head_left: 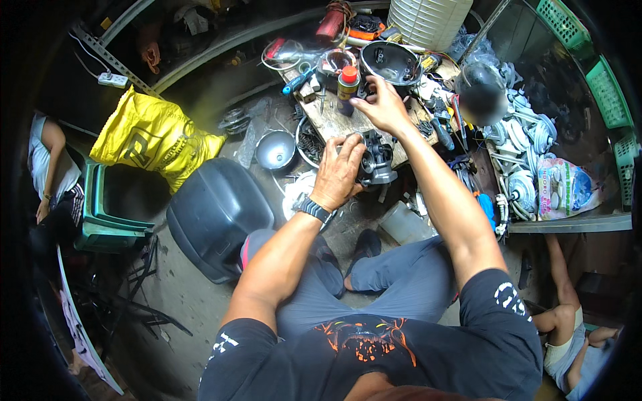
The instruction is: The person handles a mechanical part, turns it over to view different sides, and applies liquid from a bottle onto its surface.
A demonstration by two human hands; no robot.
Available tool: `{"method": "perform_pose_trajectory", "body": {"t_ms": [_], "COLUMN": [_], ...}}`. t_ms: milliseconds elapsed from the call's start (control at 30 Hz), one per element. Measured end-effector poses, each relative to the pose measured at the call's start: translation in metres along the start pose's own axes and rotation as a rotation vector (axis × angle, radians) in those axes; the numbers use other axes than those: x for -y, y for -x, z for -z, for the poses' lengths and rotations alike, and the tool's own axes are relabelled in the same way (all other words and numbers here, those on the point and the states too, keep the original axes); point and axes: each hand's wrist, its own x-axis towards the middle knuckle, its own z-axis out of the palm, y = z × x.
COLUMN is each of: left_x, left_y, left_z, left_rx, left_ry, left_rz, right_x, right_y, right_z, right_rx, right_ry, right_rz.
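Observation:
My left hand (334, 174) grips a dark cast-metal part (377, 162) at the front edge of the cluttered wooden bench (319, 117). My right hand (380, 103) is raised just right of a spray can (348, 90) with a red cap, fingers curved and apart, with nothing visibly held; whether its thumb touches the can is unclear. Behind them lie a black round pan (388, 60) and a blue-handled tool (294, 83). Below the bench's left side is a steel bowl (274, 150).
A yellow sack (147, 130), green stools (110, 224) and a black case (217, 217) are at left. White fittings (521, 140) crowd the right shelf, beside green baskets (605, 90). Other people sit at far left (52, 157) and lower right (565, 337). A translucent container (404, 224) is underneath.

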Motion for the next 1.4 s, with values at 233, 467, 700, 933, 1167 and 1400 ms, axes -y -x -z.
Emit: {"method": "perform_pose_trajectory", "body": {"t_ms": [233,467,700,933,1167,1400], "left_x": [-0.009,0.000,-0.007,-0.020,-0.026,-0.030], "left_y": [0.003,0.002,-0.010,0.005,0.003,0.022], "left_z": [-0.034,-0.048,-0.045,-0.035,-0.041,-0.049], "left_rx": [0.004,-0.105,-0.075,0.029,-0.018,-0.113], "left_ry": [-0.159,-0.163,-0.142,0.012,0.115,0.041], "left_rz": [-0.131,-0.056,0.016,0.050,0.037,0.025], "right_x": [-0.013,-0.006,0.016,-0.032,-0.042,-0.044], "right_y": [-0.055,-0.039,0.059,0.172,0.188,0.191], "right_z": [-0.032,0.012,0.113,0.070,0.012,0.013], "right_rx": [-0.117,-0.186,-0.603,-0.641,-0.358,-0.389], "right_ry": [0.108,0.112,-0.213,-0.458,-0.594,-0.731], "right_rz": [0.152,0.292,0.269,0.058,-0.184,-0.149]}}
